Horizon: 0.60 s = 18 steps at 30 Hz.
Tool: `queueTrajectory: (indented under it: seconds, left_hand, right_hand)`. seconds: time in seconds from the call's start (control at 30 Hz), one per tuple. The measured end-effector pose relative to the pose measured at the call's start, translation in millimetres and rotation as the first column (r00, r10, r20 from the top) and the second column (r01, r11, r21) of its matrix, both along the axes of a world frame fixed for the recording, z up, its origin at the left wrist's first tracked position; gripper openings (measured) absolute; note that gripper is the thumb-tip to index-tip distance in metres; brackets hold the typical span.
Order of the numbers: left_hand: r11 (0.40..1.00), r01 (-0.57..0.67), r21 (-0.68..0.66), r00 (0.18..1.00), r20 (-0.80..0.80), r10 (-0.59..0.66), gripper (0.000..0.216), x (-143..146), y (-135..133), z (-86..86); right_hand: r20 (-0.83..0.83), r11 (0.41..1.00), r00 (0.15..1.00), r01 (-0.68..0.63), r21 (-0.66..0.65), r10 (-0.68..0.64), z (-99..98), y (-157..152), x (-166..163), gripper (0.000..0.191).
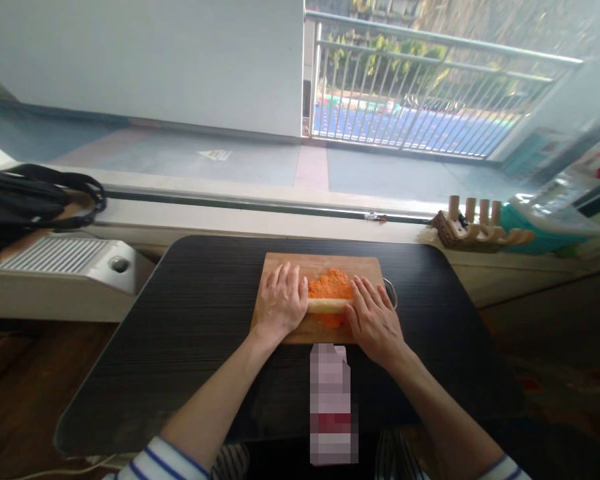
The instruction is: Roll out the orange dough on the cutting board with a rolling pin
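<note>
A wooden cutting board [365,267] lies on the black table [190,320]. On it sits a flat orange dough [331,283]. A pale wooden rolling pin [329,305] lies across the dough. My left hand [280,300] presses flat on the pin's left end, fingers stretched out. My right hand [375,317] presses flat on its right end, fingers also stretched out. Both palms hide the pin's ends.
A blurred carton [330,400] stands at the table's near edge between my arms. A white heater [65,267] and a black bag [30,200] sit to the left. A wooden rack [473,227] and plastic bags [555,207] rest on the sill at right.
</note>
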<state>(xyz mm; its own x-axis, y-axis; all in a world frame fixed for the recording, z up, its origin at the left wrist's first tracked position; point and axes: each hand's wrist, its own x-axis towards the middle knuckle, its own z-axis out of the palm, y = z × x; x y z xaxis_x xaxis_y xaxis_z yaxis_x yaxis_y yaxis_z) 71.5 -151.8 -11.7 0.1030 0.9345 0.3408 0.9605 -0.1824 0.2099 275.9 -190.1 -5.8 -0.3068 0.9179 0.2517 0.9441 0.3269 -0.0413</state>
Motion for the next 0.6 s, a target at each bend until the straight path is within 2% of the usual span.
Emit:
queueTrajectory:
  seconds: [0.13, 0.23, 0.5, 0.6]
  left_hand:
    - [0.997, 0.030, 0.066, 0.999, -0.034, -0.028, 0.046, -3, -27, -5.6]
    - [0.995, 0.027, 0.091, 0.999, -0.048, -0.023, 0.045, -3, -31, -8.1]
    - [0.999, -0.044, 0.023, 0.998, -0.037, 0.044, 0.048, -1, 21, -1.7]
    - [0.998, -0.056, -0.013, 0.998, -0.031, 0.055, 0.049, -1, 25, 0.5]
  right_hand:
    - [0.022, 0.995, 0.996, -0.086, 0.043, 0.085, -5.5, -32, 7, 0.051]
    - [0.029, 0.994, 0.994, -0.104, 0.046, 0.103, -6.3, -36, 9, 0.052]
    - [0.019, 0.997, 1.000, 0.010, -0.074, -0.008, 3.4, 35, -5, 0.056]
    - [0.030, 0.995, 0.999, 0.037, -0.095, -0.035, 4.7, 40, -7, 0.058]
